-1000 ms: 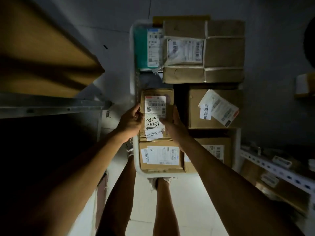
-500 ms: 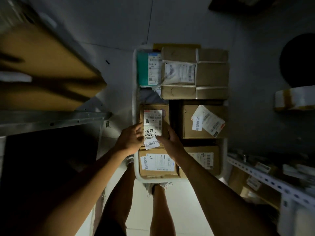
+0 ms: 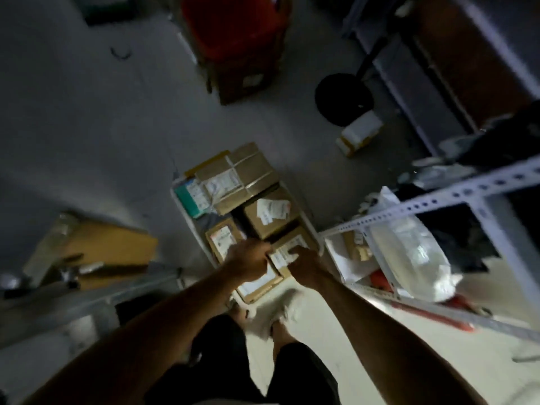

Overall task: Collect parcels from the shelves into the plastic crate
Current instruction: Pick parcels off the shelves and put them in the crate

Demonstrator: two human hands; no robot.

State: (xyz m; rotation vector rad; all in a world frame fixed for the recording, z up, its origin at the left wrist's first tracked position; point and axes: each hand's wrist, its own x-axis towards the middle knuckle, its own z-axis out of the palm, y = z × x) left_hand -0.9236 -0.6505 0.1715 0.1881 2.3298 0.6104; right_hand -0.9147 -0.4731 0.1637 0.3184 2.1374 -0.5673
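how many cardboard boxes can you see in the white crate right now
5, and more may be hidden: a big taped box at the far end, one with loose labels, one left of it, one under the right hand, one nearest, beneath both hands.

We see brown cardboard parcels [image 3: 270,219] bearing white printed labels, packed in a white plastic crate [image 3: 314,239]; a teal packet [image 3: 187,201] beside them; a red bin [image 3: 233,27] beyond; white perforated shelf rails [image 3: 455,197] over grey floor [image 3: 87,127].
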